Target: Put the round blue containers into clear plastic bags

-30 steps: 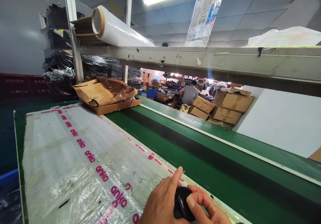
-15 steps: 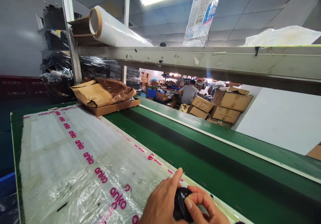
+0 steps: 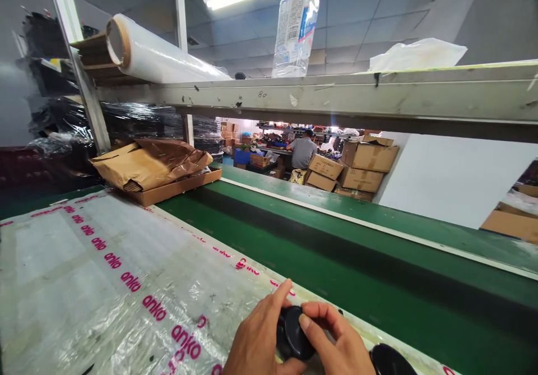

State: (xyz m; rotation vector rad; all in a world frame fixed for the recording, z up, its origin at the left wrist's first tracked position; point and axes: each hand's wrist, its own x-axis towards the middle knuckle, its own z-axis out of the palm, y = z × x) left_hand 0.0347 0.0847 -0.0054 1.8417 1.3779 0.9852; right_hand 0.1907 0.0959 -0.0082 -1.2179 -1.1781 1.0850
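Here, both my hands are on one round, glossy black part (image 3: 295,336), low in the view and above the edge of the plastic-covered sheet (image 3: 138,285); my left hand (image 3: 256,336) curves round its left side, my right hand (image 3: 336,336) pinches its right side between thumb and fingers. Just to the right of that part, past my right hand, lies a second black piece (image 3: 393,359), cut off by the bottom of the view, perhaps another of the same kind; beyond the part runs the green surface (image 3: 294,246) with its pale strip. Farther off, up and to the left of the part, a shallow cardboard box (image 3: 176,189) holds crumpled brown paper (image 3: 155,162); well above the part, a clear bottle (image 3: 296,33) stands on the shelf (image 3: 328,96), to the right of a roll of film (image 3: 159,52).
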